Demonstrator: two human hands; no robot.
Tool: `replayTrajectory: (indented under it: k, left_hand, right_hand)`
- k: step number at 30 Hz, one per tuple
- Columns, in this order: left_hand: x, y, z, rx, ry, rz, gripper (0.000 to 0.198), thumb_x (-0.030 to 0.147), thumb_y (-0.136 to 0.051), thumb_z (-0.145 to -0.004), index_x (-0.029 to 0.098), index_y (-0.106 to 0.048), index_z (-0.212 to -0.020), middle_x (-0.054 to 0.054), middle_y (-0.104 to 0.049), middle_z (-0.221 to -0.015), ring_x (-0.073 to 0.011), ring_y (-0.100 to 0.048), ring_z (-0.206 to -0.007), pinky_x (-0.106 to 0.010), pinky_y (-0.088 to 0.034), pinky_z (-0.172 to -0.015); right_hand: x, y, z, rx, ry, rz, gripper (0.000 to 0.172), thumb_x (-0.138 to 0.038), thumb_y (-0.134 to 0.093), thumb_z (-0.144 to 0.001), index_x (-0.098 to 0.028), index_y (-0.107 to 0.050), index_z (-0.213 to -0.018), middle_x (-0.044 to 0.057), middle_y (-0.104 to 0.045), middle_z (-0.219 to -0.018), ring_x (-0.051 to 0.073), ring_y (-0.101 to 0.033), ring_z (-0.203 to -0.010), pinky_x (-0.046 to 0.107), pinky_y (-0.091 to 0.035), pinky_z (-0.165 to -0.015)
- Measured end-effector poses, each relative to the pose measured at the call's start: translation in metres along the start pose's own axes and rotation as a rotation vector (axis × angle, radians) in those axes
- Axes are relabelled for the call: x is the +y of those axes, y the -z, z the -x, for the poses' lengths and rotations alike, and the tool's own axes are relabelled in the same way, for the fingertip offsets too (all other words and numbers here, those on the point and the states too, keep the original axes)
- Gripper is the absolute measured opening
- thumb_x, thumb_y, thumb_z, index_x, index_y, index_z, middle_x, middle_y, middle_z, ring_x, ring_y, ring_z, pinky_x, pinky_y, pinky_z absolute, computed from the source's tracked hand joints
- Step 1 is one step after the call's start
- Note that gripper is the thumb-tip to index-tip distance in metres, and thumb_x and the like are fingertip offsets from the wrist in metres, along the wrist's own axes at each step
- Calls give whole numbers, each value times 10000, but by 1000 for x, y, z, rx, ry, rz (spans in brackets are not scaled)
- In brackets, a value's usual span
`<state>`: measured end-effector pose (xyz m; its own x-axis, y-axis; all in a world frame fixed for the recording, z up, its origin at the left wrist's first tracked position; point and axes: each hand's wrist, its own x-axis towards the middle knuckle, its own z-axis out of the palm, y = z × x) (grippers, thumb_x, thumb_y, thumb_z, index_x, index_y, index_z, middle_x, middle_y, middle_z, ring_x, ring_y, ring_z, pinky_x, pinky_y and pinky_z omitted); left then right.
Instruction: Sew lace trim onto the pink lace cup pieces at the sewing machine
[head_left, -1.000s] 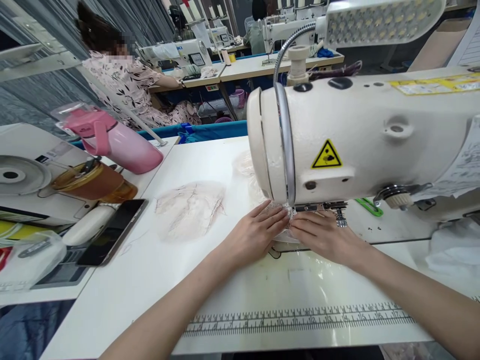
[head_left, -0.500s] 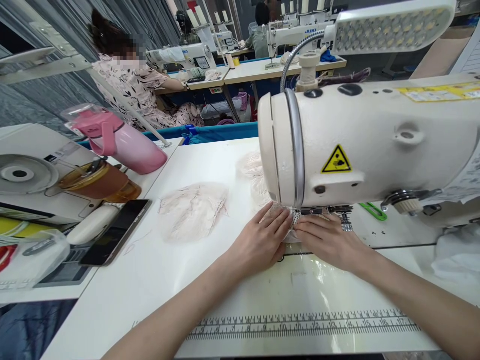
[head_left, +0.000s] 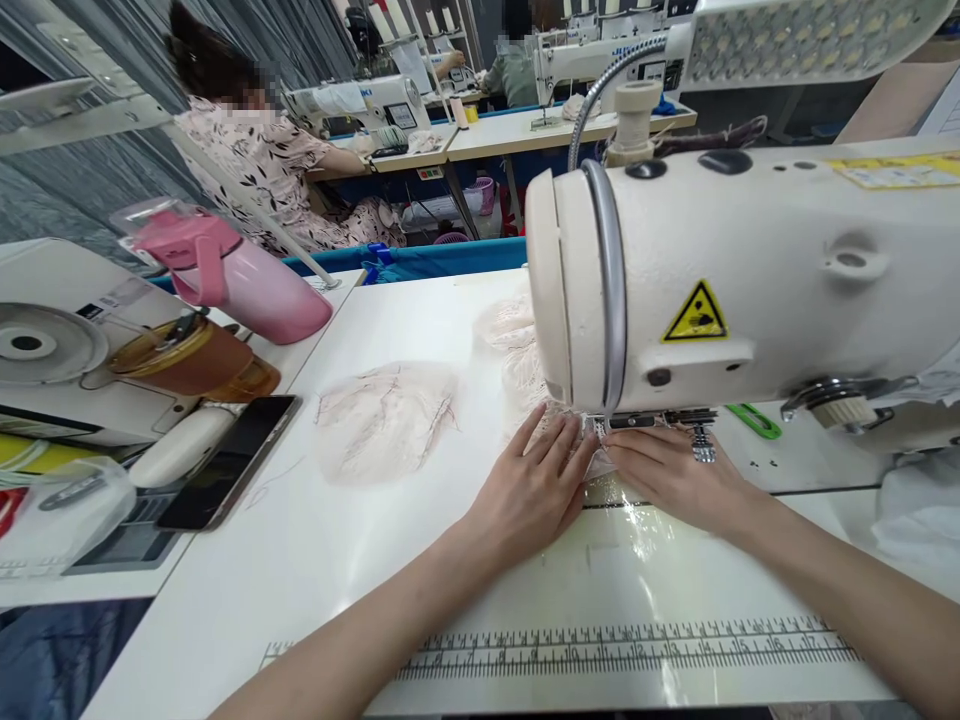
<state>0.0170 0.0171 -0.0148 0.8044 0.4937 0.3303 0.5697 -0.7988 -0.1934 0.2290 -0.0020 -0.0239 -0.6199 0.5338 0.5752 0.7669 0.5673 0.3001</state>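
Observation:
A sewing machine [head_left: 750, 260] reaches in from the right, its head over pale lace fabric [head_left: 525, 375]. My left hand [head_left: 529, 485] lies flat on the fabric at the left of the presser area, fingers extended and slightly apart. On the other side, my right hand [head_left: 675, 470] has its fingers together at the fabric edge, partly behind the machine's metal parts; whether it pinches the cloth is hidden. The needle cannot be made out. Another pale lace piece [head_left: 386, 420] rests on the white table [head_left: 322, 600] to the left.
A phone [head_left: 229, 460], an amber cup [head_left: 195, 360] and a pink bottle [head_left: 240, 275] stand or lie at left. A green tool [head_left: 754, 421] lies behind my right hand. A ruler strip [head_left: 630, 650] runs along the front edge. A person [head_left: 247, 160] sits beyond the table.
The view has shifted slightly, so the machine appears larger and further right. My left hand's fingers have shifted a little on the fabric; my right hand stays beside the presser area.

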Motion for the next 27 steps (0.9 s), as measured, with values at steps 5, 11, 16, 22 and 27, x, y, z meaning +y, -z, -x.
replayTrajectory:
  k: [5,11,16,22,27]
  left_hand:
    - [-1,0,0,21,-11,12,359,256,-409,-957,112,-561,-1248,-126,-646,-1190,-281,-578,-1161,-510,-356,-1072]
    - [-2,-2,0,38,-11,11,324,253,-432,-956,129,-581,-1215,-121,-644,-1193,-281,-571,-1168,-536,-331,-1080]
    - [-3,-5,-1,40,12,13,329,261,-446,-954,137,-569,-1233,-126,-638,-1204,-278,-574,-1167,-552,-324,-1081]
    - [-5,-7,-2,87,-7,35,286,248,-459,-962,132,-580,-1194,-110,-622,-1240,-261,-562,-1189,-545,-288,-1111]
    - [-7,-4,-2,110,-125,107,249,82,-387,-951,139,-616,-1030,-62,-637,-1227,-179,-594,-1147,-476,-244,-1158]
  right_hand:
    - [4,2,1,6,2,29,151,-173,-499,-908,-190,-648,-927,-16,-702,-1027,138,-606,-718,340,-371,-588]
    - [7,2,2,-55,-70,-147,129,-199,-538,-904,-206,-644,-977,7,-703,-994,151,-630,-727,310,-417,-571]
    - [8,2,0,-71,-164,-384,200,-157,-482,-915,-246,-651,-974,-14,-685,-839,137,-592,-644,287,-419,-490]
    - [6,-1,-2,-95,-304,-576,303,-134,-415,-921,-289,-666,-987,-17,-664,-786,136,-571,-607,274,-453,-490]
    - [6,-2,-1,-103,-291,-471,212,-199,-505,-903,-274,-676,-1004,-4,-709,-876,159,-651,-735,293,-538,-614]
